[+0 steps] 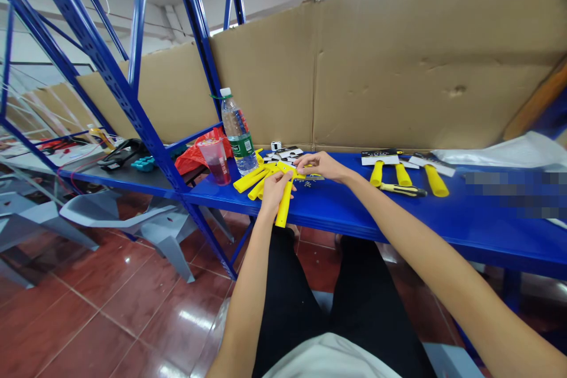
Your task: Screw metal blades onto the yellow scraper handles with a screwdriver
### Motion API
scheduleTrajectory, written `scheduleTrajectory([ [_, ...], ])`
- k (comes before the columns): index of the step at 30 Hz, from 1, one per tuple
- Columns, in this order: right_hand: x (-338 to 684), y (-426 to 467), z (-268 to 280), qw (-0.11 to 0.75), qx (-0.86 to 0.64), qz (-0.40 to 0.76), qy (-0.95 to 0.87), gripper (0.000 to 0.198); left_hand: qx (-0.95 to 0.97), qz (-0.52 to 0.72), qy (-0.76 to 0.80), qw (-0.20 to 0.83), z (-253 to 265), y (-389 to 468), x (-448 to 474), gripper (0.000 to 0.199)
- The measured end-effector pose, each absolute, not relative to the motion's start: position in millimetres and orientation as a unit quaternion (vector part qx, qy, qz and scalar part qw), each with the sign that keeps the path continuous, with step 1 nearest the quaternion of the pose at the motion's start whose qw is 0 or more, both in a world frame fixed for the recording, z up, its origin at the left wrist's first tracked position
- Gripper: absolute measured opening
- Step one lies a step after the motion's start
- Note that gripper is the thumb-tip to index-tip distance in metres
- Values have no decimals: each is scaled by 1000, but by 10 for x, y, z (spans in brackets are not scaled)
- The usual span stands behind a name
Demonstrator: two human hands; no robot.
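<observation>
My left hand (pixel 273 194) is closed around a yellow plastic handle (pixel 284 208), whose lower end points down past the table's front edge. At the handle's upper end, my right hand (pixel 322 165) has its fingers bent together; whatever is between them is too small to make out. Several more yellow handles (pixel 248 180) lie in a pile just left of my hands. Behind them are black-and-white pieces (pixel 290 153), partly covered by my right hand. Tiny parts (pixel 305 183) are scattered on the table under my right hand.
A water bottle (pixel 238 133) and a red cup (pixel 215 162) stand left on the blue table (pixel 336 209). To the right lie yellow-handled pieces with cards (pixel 403 174) and a yellow-black tool (pixel 403 190). Cardboard (pixel 398 71) walls the back; a blue post (pixel 146 112) rises left.
</observation>
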State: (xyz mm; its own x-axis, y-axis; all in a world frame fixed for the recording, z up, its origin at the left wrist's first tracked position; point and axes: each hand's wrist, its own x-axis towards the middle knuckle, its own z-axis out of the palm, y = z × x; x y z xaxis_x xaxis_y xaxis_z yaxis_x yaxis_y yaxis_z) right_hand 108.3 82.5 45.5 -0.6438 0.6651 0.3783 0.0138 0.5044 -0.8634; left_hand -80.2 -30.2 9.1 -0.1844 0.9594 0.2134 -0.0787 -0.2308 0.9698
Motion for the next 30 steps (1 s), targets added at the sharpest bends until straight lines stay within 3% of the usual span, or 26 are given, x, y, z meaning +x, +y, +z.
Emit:
scheduleTrajectory([
  [6, 1045, 827, 392, 330, -207, 468, -793, 32, 484, 617, 457, 419, 95, -297, -805, 38],
  [17, 992, 782, 351, 308, -238, 614, -687, 48, 471, 619, 464, 425, 72, -244, -813, 39],
  [30, 1071, 841, 368, 281, -244, 596, -711, 39, 474, 610, 470, 426, 88, -252, -824, 44],
])
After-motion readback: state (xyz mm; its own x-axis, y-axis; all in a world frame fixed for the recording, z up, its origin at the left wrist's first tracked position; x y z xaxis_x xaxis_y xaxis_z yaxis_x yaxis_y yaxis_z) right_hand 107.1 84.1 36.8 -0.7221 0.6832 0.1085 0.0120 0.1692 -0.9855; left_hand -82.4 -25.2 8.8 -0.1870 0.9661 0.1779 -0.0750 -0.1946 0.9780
